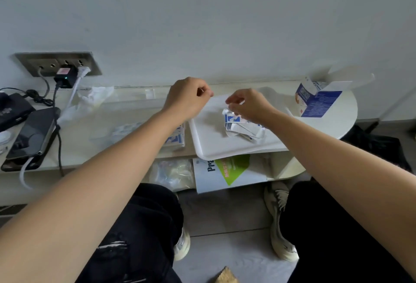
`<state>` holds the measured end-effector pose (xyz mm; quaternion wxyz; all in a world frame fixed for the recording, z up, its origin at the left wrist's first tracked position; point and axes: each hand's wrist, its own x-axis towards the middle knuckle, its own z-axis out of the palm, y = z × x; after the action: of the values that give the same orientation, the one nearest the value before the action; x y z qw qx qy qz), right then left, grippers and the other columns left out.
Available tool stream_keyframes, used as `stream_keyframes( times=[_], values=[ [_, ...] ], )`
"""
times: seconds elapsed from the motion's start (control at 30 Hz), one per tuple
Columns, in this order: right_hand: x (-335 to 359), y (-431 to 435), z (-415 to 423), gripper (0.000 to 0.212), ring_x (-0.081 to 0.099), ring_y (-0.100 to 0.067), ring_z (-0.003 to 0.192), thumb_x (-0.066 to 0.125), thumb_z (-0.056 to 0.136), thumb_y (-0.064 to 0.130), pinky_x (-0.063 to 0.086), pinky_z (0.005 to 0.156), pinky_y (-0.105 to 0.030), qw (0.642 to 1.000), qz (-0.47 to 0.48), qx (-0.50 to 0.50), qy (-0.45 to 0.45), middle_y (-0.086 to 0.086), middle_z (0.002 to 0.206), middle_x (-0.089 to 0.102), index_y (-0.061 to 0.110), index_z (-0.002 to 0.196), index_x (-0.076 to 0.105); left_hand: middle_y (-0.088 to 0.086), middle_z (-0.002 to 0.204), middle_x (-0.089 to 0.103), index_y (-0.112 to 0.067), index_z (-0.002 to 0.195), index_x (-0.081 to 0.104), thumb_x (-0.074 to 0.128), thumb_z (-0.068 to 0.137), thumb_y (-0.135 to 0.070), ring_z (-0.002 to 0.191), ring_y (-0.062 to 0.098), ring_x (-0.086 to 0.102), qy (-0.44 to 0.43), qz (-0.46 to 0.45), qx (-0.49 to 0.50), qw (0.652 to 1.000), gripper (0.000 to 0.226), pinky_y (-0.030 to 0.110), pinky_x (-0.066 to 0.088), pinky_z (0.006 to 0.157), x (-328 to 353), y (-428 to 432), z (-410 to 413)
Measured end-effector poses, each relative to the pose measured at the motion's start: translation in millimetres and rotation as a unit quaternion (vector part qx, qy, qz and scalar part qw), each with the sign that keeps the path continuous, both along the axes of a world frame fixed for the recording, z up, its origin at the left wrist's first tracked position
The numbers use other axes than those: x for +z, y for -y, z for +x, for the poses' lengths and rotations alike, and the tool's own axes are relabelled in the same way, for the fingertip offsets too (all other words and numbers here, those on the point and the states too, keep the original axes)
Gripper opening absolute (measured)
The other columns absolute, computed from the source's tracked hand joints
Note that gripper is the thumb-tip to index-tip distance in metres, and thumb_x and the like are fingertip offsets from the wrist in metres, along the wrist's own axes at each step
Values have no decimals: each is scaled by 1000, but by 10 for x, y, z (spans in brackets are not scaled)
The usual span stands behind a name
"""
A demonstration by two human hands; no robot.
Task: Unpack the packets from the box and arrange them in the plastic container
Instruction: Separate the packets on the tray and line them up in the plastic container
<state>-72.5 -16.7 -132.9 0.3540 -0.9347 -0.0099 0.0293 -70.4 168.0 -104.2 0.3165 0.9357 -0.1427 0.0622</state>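
Both hands are hovering over the tray [202, 145], which is lying on the table [346, 111] with its near edge hanging over the front. The packets [238, 126], white with blue print, are lying in a loose heap in the middle of the tray. The right hand [249, 107] is reaching down onto that heap from the tray's right side, fingers bent and close together, the tips pinching the upper edge of one of the packets. The left hand [189, 100] is hanging above the tray's far left corner, fingers curled into a loose fist with thumb and forefinger meeting. Whether it is holding anything I cannot tell.

The box [315, 102], blue and white, is standing beyond the tray's right rear corner, its top flaps gaping open. The container [177, 139], clear plastic, is sitting just left of the tray, touching or nearly touching its edge. The left forearm is hiding most of it, and a few blue-and-white packets are showing inside.

Well left of the tray, a phone [33, 134] is lying plugged into a cable. A booklet [225, 172] is sticking out below the tray's near edge.
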Motion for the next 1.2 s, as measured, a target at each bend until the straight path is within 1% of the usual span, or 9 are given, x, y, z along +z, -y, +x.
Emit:
stream_keyframes(
  times=[0.17,0.3,0.5,0.63,0.7,0.8,0.9,1.03,1.2],
  values=[
    [-207,418,-64,33,58,-21,99,63,88,24,46,79,-29,987,-160,4,-30,-6,118,62,14,119,62,-7,90,62,-22,105,68,56,90,-24,90,17,60,-70,79,-73,992,19,23,41,74,-270,418,58],
    [-370,445,-44,35,57,-23,93,71,83,30,48,78,-33,978,-208,9,-14,-5,113,56,18,115,62,5,115,58,-20,120,60,62,88,-24,100,22,58,-106,113,-78,985,32,27,42,80,-508,494,118],
    [-347,558,-7,23,60,-17,74,74,80,33,48,61,-28,991,-133,10,-2,0,86,67,17,93,64,10,122,50,-18,130,49,67,84,-33,106,26,55,-138,133,-79,978,52,36,46,90,-610,494,153],
    [-326,642,-14,14,59,-13,75,71,83,24,40,56,-15,995,-102,-18,-6,-2,88,70,12,90,69,5,116,52,-19,127,49,68,83,-31,93,17,51,-150,103,-62,981,49,27,41,79,-626,502,152],
    [-321,622,-25,22,58,-14,75,71,83,32,42,57,-20,995,-91,-34,-3,-1,87,68,13,93,66,3,111,55,-19,122,52,69,82,-32,90,16,51,-150,106,-63,981,45,26,39,75,-634,530,150],
    [-346,512,-56,40,58,-16,76,75,75,46,46,64,-30,994,-98,-34,-39,2,85,61,18,99,59,4,112,60,-19,116,54,71,79,-32,97,20,56,-148,127,-62,979,43,28,40,75,-659,591,138],
    [-377,433,-66,34,54,-19,78,78,73,34,42,62,-29,985,-161,-17,-62,-1,89,59,16,94,57,5,114,61,-18,117,55,71,79,-32,103,23,56,-142,133,-60,979,43,28,41,78,-687,648,127],
    [-334,485,-44,18,49,-20,67,75,76,23,34,50,-27,990,-124,-24,-71,-2,73,55,15,72,59,4,112,63,-17,112,58,72,79,-30,101,23,58,-147,133,-65,978,38,28,43,79,-700,673,116],
    [-253,586,-53,15,49,-15,60,70,82,21,34,46,-20,994,-58,-59,-67,-10,77,65,8,90,72,1,98,64,-20,101,60,65,85,-26,94,22,60,-200,32,-39,978,18,28,46,77,-657,653,125]
  ],
)
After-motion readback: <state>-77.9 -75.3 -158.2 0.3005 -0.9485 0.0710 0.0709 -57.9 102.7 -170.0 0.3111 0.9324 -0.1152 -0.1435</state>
